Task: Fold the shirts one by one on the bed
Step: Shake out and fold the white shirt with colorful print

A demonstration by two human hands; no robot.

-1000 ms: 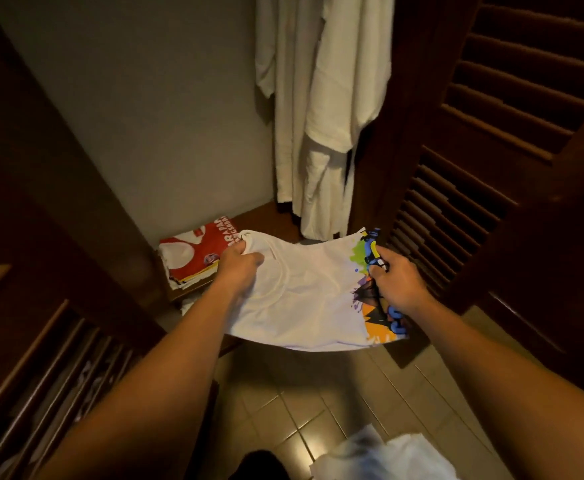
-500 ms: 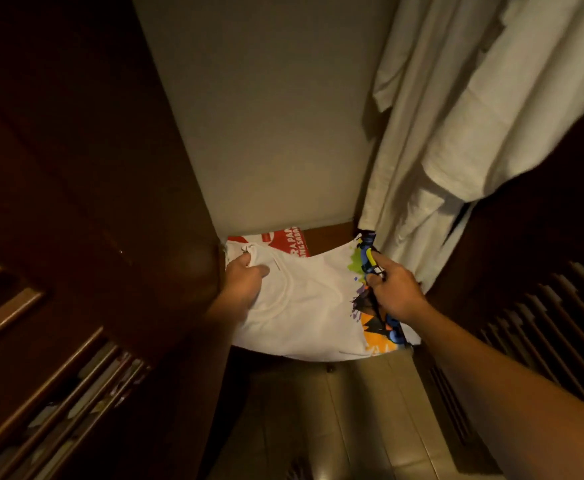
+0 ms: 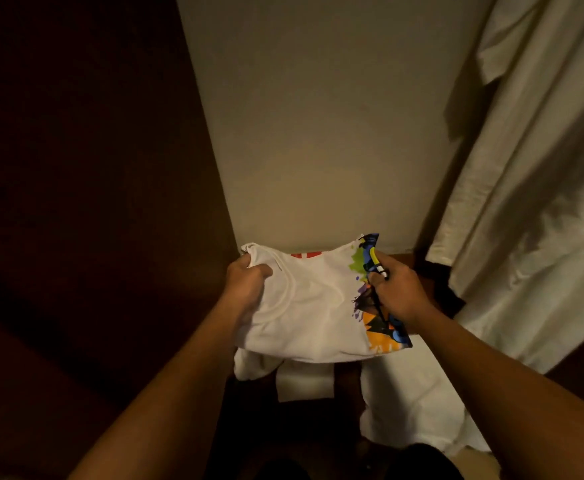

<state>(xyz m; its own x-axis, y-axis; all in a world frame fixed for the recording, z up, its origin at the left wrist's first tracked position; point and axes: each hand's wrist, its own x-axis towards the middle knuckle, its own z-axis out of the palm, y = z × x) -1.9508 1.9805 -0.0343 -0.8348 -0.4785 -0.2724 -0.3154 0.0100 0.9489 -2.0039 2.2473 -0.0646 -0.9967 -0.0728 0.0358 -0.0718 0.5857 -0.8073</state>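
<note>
A folded white shirt (image 3: 311, 306) with a bright splash print along its right side is held out flat inside a wardrobe. My left hand (image 3: 245, 282) grips its left edge with curled fingers. My right hand (image 3: 396, 292) pinches the printed right edge. Just behind the white shirt a strip of a red and white shirt (image 3: 304, 254) shows; the rest of it is hidden. More white cloth (image 3: 411, 407) hangs or lies below the held shirt.
A dark wooden wardrobe panel (image 3: 93, 202) fills the left. The pale back wall (image 3: 318, 133) is straight ahead. White robes (image 3: 540, 188) hang at the right, close to my right forearm. A wooden shelf edge (image 3: 404, 258) shows behind my right hand.
The view has moved closer and deeper into the wardrobe. The white shirt now covers most of the red shirt behind it. Both hands keep the same grips.
</note>
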